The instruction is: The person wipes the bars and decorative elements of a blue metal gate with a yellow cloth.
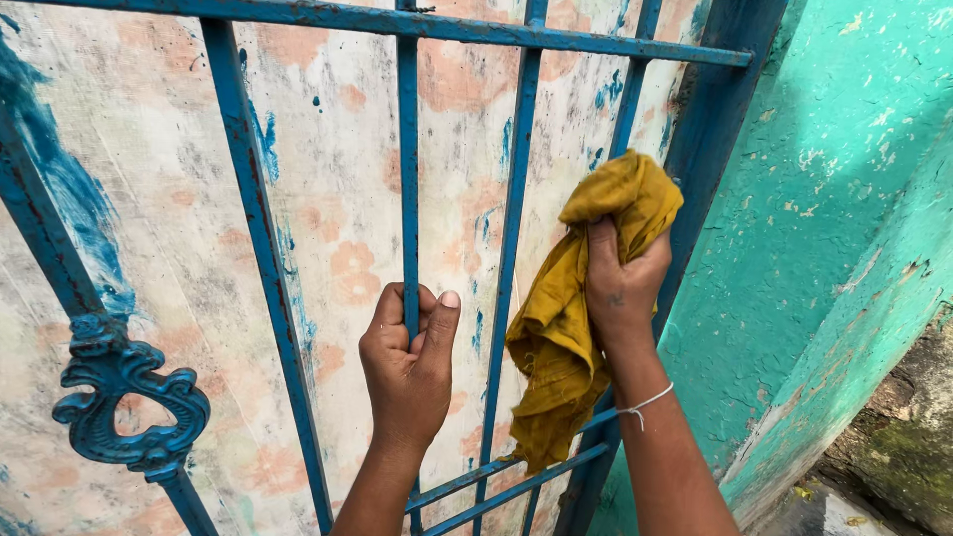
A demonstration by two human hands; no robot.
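The left hand (409,362) is clamped around a vertical blue bar (408,179) of a painted metal gate (496,32), thumb up, steadying it. To its right, the right hand (620,283) is closed on a bunched mustard-yellow cloth (556,337), pressing it against the bar next to the gate's thick side post (710,139); much of the cloth hangs loose below the fist. To wipe well, the cloth probably wants wrapping round the bar, with the dangling tail gathered so it does not snag. At far left a cast scroll ornament (124,392) sits on a slanted bar. Behind the bars is a worn, stained panel (338,218). At right a flaking turquoise wall (844,199) crowds the post, leaving little elbow room.
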